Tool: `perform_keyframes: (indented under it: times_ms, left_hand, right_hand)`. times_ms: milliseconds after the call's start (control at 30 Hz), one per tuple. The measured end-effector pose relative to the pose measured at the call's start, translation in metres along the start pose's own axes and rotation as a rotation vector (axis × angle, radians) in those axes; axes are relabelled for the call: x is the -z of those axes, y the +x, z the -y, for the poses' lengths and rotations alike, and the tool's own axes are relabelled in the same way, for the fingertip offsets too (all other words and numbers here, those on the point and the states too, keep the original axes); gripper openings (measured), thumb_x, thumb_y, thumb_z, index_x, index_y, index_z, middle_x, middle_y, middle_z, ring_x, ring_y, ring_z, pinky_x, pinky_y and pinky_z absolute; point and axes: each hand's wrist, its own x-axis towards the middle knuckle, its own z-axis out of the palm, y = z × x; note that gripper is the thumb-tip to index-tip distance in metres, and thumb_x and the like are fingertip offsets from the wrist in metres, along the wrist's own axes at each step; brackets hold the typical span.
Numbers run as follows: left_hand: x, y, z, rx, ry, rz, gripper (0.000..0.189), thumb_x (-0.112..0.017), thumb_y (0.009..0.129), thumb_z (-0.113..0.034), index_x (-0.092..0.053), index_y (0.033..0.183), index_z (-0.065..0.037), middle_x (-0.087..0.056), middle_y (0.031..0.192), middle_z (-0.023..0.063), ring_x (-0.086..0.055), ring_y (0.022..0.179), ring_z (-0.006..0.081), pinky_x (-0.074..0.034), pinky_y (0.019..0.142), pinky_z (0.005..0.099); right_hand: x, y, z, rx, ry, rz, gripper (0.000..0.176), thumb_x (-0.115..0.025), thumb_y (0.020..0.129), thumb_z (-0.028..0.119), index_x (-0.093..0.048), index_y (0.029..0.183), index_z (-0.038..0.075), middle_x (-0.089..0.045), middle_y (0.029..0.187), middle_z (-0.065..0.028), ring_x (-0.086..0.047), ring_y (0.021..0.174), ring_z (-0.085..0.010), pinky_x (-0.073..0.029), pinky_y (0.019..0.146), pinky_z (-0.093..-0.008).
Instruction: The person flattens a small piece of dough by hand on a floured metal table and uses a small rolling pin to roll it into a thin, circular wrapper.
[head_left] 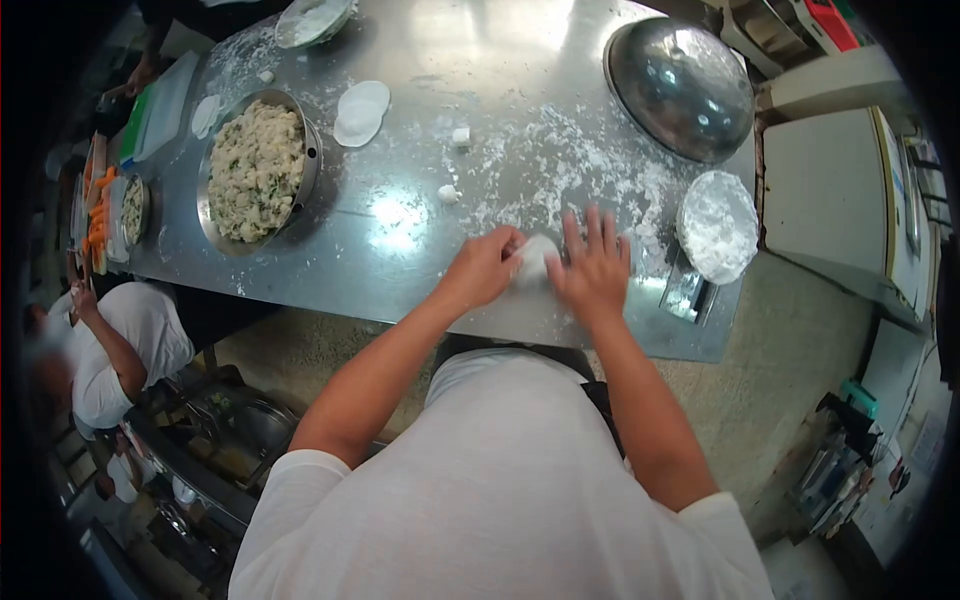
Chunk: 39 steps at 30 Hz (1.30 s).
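floured table [420, 230] open ahead (dough bits [449, 194]), bowl [718, 226] right

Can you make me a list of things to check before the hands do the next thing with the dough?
1. Both hands on the soft white dough lump: ok. The left hand and the right hand touch it.
2. Dusting of white flour on the shiny steel table: ok.
3. Round metal bowl of chunky white-and-green filling full: ok.
4. Flat round white wrappers beside that bowl: ok.
5. Two small white dough pieces lie apart from the hands: ok.
6. Dough lump's thickness: cannot tell, the hands hide most of it.
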Motion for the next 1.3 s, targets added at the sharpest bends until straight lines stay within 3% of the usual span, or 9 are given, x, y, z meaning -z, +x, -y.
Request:
perform_keyframes:
  times_ms: [133,267,367,500,667,800,1000,1167,1300]
  left_hand:
    - [0.001,0.028,-0.011,-0.173,0.125,-0.137,0.026,-0.071,0.092,-0.013,-0.068,0.116,-0.004,-0.073,0.096,0.0157,-0.072,0.087,0.0277,-0.055,0.078,0.0384]
    - [0.004,0.036,-0.013,-0.288,0.310,-0.124,0.017,-0.069,0.091,-0.016,-0.070,0.101,-0.003,-0.071,0.097,0.0194,-0.068,0.089,0.0416,-0.054,0.078,0.0457]
    - [0.003,0.014,-0.005,-0.045,0.041,-0.091,0.018,-0.068,0.091,-0.014,-0.066,0.104,-0.002,-0.071,0.094,0.0199,-0.070,0.088,0.0397,-0.054,0.078,0.0454]
    - [-0.005,-0.003,0.015,-0.053,-0.056,-0.065,0.023,-0.068,0.092,-0.010,-0.063,0.113,-0.002,-0.072,0.092,0.0171,-0.072,0.085,0.0330,-0.056,0.077,0.0401]
    - [0.001,0.028,-0.015,-0.230,0.209,-0.106,0.029,-0.068,0.092,-0.011,-0.063,0.119,-0.002,-0.073,0.099,0.0188,-0.072,0.088,0.0353,-0.056,0.078,0.0418]
    - [0.001,0.033,-0.004,-0.373,0.437,-0.107,0.030,-0.068,0.092,-0.012,-0.063,0.120,-0.003,-0.073,0.101,0.0198,-0.071,0.088,0.0371,-0.055,0.078,0.0416]
    - [-0.005,0.001,0.016,0.023,-0.061,0.016,0.030,-0.069,0.093,-0.012,-0.063,0.121,-0.005,-0.074,0.097,0.0146,-0.072,0.083,0.0277,-0.055,0.077,0.0378]
    - [0.003,0.025,-0.013,-0.137,0.161,-0.063,0.029,-0.068,0.093,-0.010,-0.065,0.121,-0.004,-0.074,0.096,0.0141,-0.072,0.086,0.0247,-0.055,0.079,0.0370]
    - [0.001,0.036,-0.001,-0.330,0.384,-0.133,0.022,-0.068,0.093,-0.009,-0.067,0.114,-0.003,-0.072,0.091,0.0124,-0.070,0.084,0.0218,-0.054,0.077,0.0360]
  right_hand:
    - [-0.016,0.079,0.001,-0.067,0.004,-0.170,0.070,-0.056,0.096,0.053,-0.049,0.152,0.012,-0.040,0.159,-0.0224,-0.033,0.150,-0.0416,-0.023,0.121,-0.0591]
    - [-0.014,0.022,-0.003,0.015,0.022,-0.078,0.070,-0.062,0.093,0.050,-0.051,0.150,0.011,-0.041,0.159,-0.0221,-0.035,0.149,-0.0403,-0.025,0.120,-0.0571]
    - [-0.012,-0.064,-0.012,0.071,0.093,-0.027,0.065,-0.064,0.091,0.045,-0.056,0.147,0.013,-0.042,0.159,-0.0207,-0.036,0.148,-0.0395,-0.028,0.117,-0.0556]
    - [-0.006,-0.029,-0.008,0.035,0.042,0.007,0.067,-0.062,0.092,0.048,-0.053,0.150,0.013,-0.040,0.160,-0.0200,-0.036,0.148,-0.0400,-0.026,0.118,-0.0548]
    - [-0.013,0.067,-0.002,-0.035,-0.037,-0.159,0.073,-0.057,0.094,0.055,-0.048,0.153,0.014,-0.038,0.161,-0.0214,-0.034,0.149,-0.0411,-0.025,0.120,-0.0576]
    - [-0.018,-0.004,-0.010,0.014,0.024,-0.025,0.072,-0.063,0.092,0.050,-0.050,0.152,0.013,-0.037,0.162,-0.0209,-0.031,0.152,-0.0387,-0.024,0.120,-0.0561]
    - [-0.007,-0.046,-0.011,0.021,0.057,0.025,0.070,-0.064,0.092,0.049,-0.052,0.151,0.014,-0.039,0.161,-0.0198,-0.032,0.151,-0.0394,-0.026,0.119,-0.0556]
    - [-0.010,0.062,-0.003,-0.059,-0.011,-0.136,0.070,-0.060,0.093,0.053,-0.051,0.151,0.015,-0.039,0.161,-0.0198,-0.035,0.149,-0.0403,-0.022,0.122,-0.0568]
    - [-0.017,0.014,-0.007,-0.020,0.021,-0.101,0.069,-0.060,0.093,0.053,-0.053,0.150,0.014,-0.043,0.159,-0.0201,-0.037,0.148,-0.0407,-0.024,0.121,-0.0568]
